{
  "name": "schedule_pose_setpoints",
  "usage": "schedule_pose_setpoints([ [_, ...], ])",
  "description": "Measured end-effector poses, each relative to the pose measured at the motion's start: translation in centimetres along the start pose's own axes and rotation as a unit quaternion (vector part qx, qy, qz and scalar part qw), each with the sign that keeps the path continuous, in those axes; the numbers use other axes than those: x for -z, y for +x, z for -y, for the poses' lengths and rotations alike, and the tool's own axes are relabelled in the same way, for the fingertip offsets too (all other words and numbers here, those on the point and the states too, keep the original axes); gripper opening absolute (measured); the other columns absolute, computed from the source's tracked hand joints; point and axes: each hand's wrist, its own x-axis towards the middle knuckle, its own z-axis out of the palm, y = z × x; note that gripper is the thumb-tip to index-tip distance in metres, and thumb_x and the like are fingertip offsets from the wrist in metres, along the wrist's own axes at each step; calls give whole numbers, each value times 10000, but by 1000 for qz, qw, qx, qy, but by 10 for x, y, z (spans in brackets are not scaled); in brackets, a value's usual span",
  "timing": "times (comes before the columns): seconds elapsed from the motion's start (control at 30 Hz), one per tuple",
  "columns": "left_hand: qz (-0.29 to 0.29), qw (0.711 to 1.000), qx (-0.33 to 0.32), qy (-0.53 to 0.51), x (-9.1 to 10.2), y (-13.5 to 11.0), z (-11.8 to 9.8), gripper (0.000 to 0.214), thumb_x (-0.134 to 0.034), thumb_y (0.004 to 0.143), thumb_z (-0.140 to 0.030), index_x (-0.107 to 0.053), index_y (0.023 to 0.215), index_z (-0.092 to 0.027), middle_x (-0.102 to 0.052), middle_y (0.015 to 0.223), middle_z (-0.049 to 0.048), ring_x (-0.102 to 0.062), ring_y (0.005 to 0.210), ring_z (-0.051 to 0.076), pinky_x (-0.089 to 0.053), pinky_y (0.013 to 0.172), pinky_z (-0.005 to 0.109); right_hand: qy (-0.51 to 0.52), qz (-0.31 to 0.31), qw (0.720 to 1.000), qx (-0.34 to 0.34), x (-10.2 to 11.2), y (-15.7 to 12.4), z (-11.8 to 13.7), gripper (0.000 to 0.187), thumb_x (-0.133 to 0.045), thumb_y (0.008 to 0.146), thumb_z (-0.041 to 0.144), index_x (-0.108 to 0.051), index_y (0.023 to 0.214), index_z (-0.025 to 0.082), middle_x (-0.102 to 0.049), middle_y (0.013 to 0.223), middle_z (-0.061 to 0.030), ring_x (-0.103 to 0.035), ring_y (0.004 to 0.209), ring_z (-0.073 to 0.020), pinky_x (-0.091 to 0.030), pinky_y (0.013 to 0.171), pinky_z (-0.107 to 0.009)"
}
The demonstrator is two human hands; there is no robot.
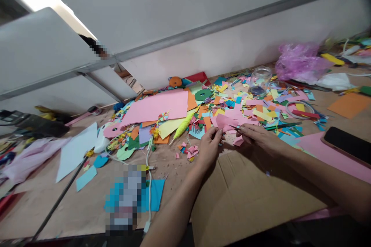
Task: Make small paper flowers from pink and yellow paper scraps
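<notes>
My left hand (211, 142) pinches a small piece of pink paper (223, 121) between thumb and fingers, above the cardboard's far edge. Just to its right, my right hand (255, 136) is closed around what looks like a pair of small dark scissors (234, 127). Their thin tip meets the right side of the pink paper. The handles are mostly hidden by my fingers. Below my forearms lies a sheet of brown cardboard (249, 197). Tiny cut paper scraps (189, 151) lie left of my left hand.
Coloured paper cuttings cover the table behind my hands, around a glass jar (260, 81). A large pink sheet (156, 106) and a yellow-green spindle-shaped item (183, 126) lie left. A phone (349, 144) rests at right, a white cable (148, 189) at front left. White panels (203, 7) rise behind.
</notes>
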Motion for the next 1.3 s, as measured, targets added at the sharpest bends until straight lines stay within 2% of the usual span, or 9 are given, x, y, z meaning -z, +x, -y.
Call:
schedule_pose_setpoints([
  [0.13,3,1000,-3,5,1,0,-3,337,-538,920,-466,-541,736,-183,-543,704,-9,-493,686,132,-385,664,243,10,-3,1000,1,0,0,-1,523,-527,905,654,-514,627,212,-472,653,-1,-452,644,-171,-387,669,-310],
  [0.33,-2,1000,3,2,0,0,-5,353,-564,898,-488,-548,720,-184,-551,693,-8,-500,687,134,-385,656,239,6,-5,1000,-3,2,-1,-1,470,-535,907,650,-603,753,212,-471,656,4,-429,639,-171,-353,616,-298],
  [0.57,4,1000,15,-13,-1,-1,-7,364,-575,892,-497,-556,718,-177,-545,690,-10,-491,681,127,-376,649,235,3,4,1000,0,3,-1,-6,443,-512,944,610,-603,788,206,-487,670,20,-426,636,-156,-318,614,-292],
  [0.7,10,1000,14,-11,-3,-2,-8,343,-568,897,-468,-560,718,-175,-563,690,-4,-508,681,129,-385,658,238,-2,-5,1000,-6,1,-1,-4,453,-511,940,623,-586,761,213,-480,658,19,-430,630,-157,-321,612,-292],
  [0.93,33,999,27,2,-6,-4,-10,350,-556,895,-474,-559,709,-177,-557,694,7,-501,662,126,-399,623,234,13,-8,1000,-26,-3,-5,8,524,-567,850,724,-566,702,221,-506,678,-16,-462,644,-180,-365,604,-305],
  [1.17,41,996,57,-49,-7,-4,-11,411,-620,827,-562,-553,697,-178,-567,657,5,-505,593,115,-419,558,229,-7,-15,1000,-4,-1,-4,2,517,-535,897,687,-533,659,228,-491,666,-20,-470,652,-189,-385,624,-325],
  [1.3,43,993,74,-75,-7,-4,-10,444,-655,788,-595,-545,703,-173,-565,657,-2,-499,560,103,-427,518,223,6,-15,1000,-15,-2,-4,6,492,-582,862,695,-579,712,227,-484,661,-9,-449,629,-176,-367,604,-316],
])
